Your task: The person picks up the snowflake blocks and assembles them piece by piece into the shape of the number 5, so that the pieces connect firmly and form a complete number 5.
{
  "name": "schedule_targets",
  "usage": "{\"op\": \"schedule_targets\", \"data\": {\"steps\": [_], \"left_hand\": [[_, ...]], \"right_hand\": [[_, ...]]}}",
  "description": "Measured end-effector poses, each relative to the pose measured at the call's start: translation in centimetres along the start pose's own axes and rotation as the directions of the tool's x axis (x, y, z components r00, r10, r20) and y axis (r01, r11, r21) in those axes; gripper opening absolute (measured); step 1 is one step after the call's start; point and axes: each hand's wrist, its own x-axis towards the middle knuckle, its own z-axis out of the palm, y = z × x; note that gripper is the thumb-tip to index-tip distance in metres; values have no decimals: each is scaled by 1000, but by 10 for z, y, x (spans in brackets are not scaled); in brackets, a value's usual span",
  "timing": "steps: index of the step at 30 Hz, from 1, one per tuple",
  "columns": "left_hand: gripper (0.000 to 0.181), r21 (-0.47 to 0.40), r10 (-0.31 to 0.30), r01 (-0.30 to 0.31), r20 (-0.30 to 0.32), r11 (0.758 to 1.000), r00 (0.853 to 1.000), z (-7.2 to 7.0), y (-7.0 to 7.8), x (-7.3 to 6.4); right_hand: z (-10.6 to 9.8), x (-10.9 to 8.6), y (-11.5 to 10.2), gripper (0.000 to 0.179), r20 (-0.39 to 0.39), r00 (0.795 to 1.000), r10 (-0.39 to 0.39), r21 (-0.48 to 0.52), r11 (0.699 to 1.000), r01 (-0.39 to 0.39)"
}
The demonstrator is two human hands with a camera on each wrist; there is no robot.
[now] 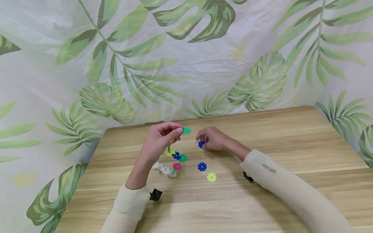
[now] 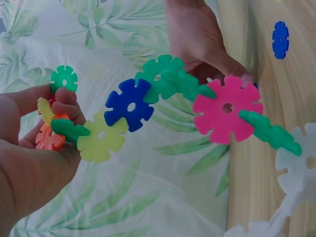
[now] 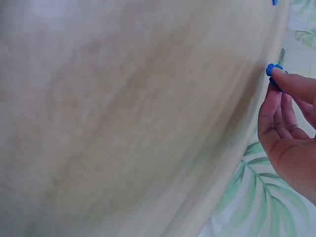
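Note:
My left hand (image 1: 157, 140) pinches the upper end of a chain of interlocking flower-shaped discs, with a green disc (image 1: 186, 130) sticking out past the fingertips. From that hand the chain hangs down through orange, yellow, blue (image 2: 129, 106), green and pink (image 2: 227, 109) discs to white discs (image 1: 165, 170) low over the table. To the right, my right hand (image 1: 216, 139) holds a blue disc (image 1: 201, 144) between thumb and fingers. This blue disc (image 3: 274, 70) also shows at the fingertips in the right wrist view. The two hands are apart.
A loose blue disc (image 1: 202, 166) and a yellow disc (image 1: 211, 177) lie on the wooden table (image 1: 276, 142), nearer me than the right hand. Behind the table's far edge hangs a leaf-patterned cloth (image 1: 204, 64).

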Motion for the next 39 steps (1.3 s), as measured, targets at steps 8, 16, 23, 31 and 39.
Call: {"op": "schedule_targets", "data": {"steps": [8, 16, 23, 31, 39], "left_hand": [[18, -6, 17, -17, 21, 1000, 1000, 2, 0, 0], [22, -8, 10, -10, 36, 1000, 999, 3, -2, 1], [22, -19, 24, -23, 37, 1000, 999, 7, -2, 0], [21, -19, 16, -15, 23, 1000, 1000, 12, 3, -2], [19, -24, 41, -40, 46, 999, 998, 18, 6, -2]], "right_hand": [[-8, -23, -11, 22, -122, 990, -74, 83, 993, 84], [-23, -46, -24, 24, -292, 956, -18, 259, 961, 97], [-30, -66, -34, 30, -378, 924, 56, 408, 906, 112], [-35, -80, -47, 28, -407, 913, 36, 486, 854, 183], [-34, -88, -63, 30, -431, 902, 4, 517, 821, 243]]}}
